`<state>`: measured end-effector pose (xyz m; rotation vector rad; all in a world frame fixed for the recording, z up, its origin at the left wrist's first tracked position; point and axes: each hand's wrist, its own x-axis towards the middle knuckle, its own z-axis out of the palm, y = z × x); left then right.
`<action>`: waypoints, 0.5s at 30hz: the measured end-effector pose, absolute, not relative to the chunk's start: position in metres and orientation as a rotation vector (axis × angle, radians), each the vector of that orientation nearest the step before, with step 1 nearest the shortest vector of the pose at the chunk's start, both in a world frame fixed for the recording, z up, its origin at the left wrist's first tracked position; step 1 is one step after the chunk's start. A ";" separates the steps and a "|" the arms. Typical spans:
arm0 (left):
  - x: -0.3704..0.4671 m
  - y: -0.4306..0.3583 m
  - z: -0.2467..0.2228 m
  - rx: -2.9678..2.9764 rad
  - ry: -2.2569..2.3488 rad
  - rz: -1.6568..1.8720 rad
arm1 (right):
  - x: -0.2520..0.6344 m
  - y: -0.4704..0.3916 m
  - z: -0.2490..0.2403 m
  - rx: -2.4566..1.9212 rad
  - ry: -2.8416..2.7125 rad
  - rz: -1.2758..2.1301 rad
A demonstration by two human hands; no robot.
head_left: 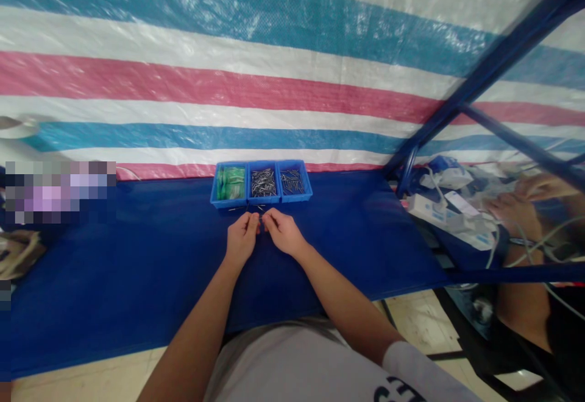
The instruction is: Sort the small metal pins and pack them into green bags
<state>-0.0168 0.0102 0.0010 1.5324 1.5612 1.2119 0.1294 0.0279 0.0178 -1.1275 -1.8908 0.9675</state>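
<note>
My left hand [242, 235] and my right hand [284, 231] are close together above the blue table, thumbs and fingertips pinched and facing each other. Whatever is between the fingertips is too small to make out. Just beyond them stand three joined blue bins. Green-and-clear plastic packets [231, 181] fill the left bin [219, 203]. Many small dark metal pieces [262, 183] lie in the middle bin [264, 200], and thin metal pins [292, 181] lie in the right bin [297, 197]. A few thin dark pieces [260, 208] show between the bins and my fingers.
A striped plastic sheet [274, 97] hangs behind the table [137, 268]. On the right are a blue metal frame [439, 116], white power strips [450, 219], cables and another person's hands [516, 207]. A brown object [21, 253] sits at the left edge, near a blurred-out patch.
</note>
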 end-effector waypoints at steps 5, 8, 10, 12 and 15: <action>-0.014 0.012 -0.003 1.420 1.362 1.306 | 0.129 0.030 0.015 -1.138 -1.851 0.974; -0.014 0.013 -0.006 1.434 1.360 1.316 | 0.129 0.030 0.014 -1.110 -1.833 1.002; -0.016 0.013 -0.006 1.463 1.388 1.306 | 0.129 0.030 0.014 -1.097 -1.831 1.011; -0.017 0.012 -0.005 1.484 1.408 1.293 | 0.129 0.030 0.015 -1.088 -1.833 1.018; -0.018 0.011 -0.002 1.518 1.433 1.281 | 0.129 0.029 0.016 -1.080 -1.849 1.016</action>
